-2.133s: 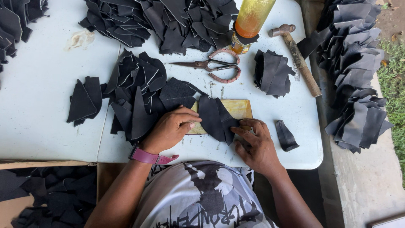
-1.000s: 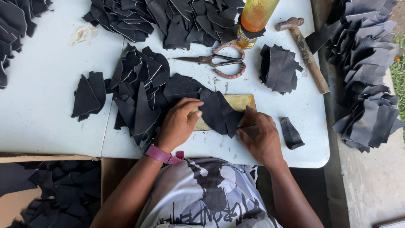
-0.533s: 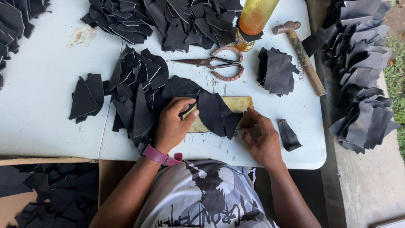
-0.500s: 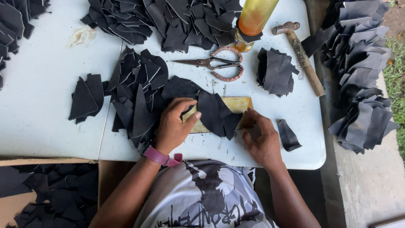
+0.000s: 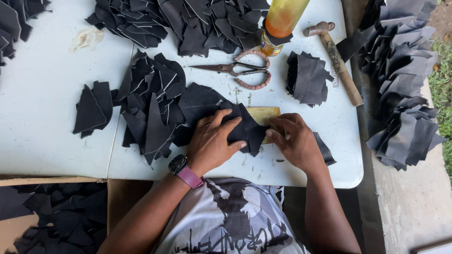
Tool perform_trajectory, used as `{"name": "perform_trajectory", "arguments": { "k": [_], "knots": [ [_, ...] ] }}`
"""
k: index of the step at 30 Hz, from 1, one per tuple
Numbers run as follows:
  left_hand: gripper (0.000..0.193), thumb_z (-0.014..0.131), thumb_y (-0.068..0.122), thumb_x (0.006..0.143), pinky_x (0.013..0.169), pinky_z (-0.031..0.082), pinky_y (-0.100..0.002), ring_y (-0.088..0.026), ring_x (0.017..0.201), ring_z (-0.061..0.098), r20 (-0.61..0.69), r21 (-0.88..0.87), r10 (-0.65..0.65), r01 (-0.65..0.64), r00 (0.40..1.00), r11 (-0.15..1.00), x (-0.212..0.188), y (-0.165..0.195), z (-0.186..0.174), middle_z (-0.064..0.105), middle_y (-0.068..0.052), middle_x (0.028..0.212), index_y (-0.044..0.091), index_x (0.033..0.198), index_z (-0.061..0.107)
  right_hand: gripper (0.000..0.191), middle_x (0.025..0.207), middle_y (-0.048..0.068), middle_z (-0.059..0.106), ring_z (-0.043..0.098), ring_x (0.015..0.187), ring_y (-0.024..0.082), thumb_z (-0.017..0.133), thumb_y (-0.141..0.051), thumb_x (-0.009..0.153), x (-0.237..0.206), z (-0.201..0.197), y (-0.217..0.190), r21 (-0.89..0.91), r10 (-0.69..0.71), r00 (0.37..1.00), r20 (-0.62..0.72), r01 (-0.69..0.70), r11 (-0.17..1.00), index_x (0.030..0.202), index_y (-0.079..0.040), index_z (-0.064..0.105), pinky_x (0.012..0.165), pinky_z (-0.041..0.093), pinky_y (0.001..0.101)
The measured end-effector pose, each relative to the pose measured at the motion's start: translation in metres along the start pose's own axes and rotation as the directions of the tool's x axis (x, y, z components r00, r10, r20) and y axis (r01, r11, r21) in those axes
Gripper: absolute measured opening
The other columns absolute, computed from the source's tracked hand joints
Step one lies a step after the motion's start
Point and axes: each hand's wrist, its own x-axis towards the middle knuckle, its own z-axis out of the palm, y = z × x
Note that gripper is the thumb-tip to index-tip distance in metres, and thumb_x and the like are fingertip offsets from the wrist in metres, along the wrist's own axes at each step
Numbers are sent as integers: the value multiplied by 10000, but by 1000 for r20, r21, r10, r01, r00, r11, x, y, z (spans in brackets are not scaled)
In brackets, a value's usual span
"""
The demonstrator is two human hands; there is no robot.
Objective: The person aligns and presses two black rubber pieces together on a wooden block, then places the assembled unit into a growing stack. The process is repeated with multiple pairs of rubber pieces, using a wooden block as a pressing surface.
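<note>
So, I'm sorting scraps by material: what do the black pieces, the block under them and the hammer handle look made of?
Black pieces: probably matte leather or faux leather, with pale cut edges. Block: likely bare yellowish wood. Hammer handle: brown wood, worn.

A dark, matte, irregularly cut leather piece [image 5: 245,131] lies flat near the front edge of the white surface [image 5: 47,136], draped across a tan wooden block [image 5: 264,114] whose far end shows bare, toward the right front corner.

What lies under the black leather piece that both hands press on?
A yellowish wooden block shows under the black leather piece; left hand and right hand cover the rest.
</note>
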Motion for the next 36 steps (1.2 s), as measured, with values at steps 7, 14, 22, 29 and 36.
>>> {"name": "perform_trajectory", "arguments": {
  "k": [7,14,22,29,36],
  "knots": [
    [656,812,401,805,1108,353,-482,-392,1320,463,-41,-16,21,-22,999,1000,-3,-3,6,486,-161,1455,84,1351,635,245,1119,102,698,714,845,221,723,-171,912,8,2,10,31,-9,999,46,7,1000,1132,-73,764,771,586,345],
    [607,764,395,865,1113,348,-483,-393,1335,452,-44,-32,62,-63,997,997,-5,-12,9,469,-186,1472,87,1371,632,262,1112,82,689,674,1006,174,630,-65,972,16,3,41,380,37,999,-9,-31,924,1211,-8,722,901,545,303],
    [602,746,387,864,1120,332,-483,-390,1343,445,-43,-27,69,-70,997,997,-5,-13,9,470,-178,1478,88,1373,628,591,1526,205,524,534,1418,330,481,-318,1023,10,13,21,895,-49,994,-102,113,432,1541,-34,456,1212,385,452],
    [608,747,392,863,1114,329,-486,-401,1336,436,-23,-22,47,-48,999,999,-4,-10,8,457,-182,1489,92,1378,626,837,1710,237,248,232,1608,384,469,-541,980,26,45,-15,981,-240,969,63,-15,195,1648,-92,239,1316,118,492],
    [606,742,403,868,1119,336,-484,-384,1345,451,-20,-20,54,-54,998,998,-5,-11,8,453,-190,1489,91,1374,625,896,1693,275,238,193,1611,380,440,-557,968,25,67,-11,933,-217,975,50,32,358,1628,3,208,1314,110,480]
  ]
}}
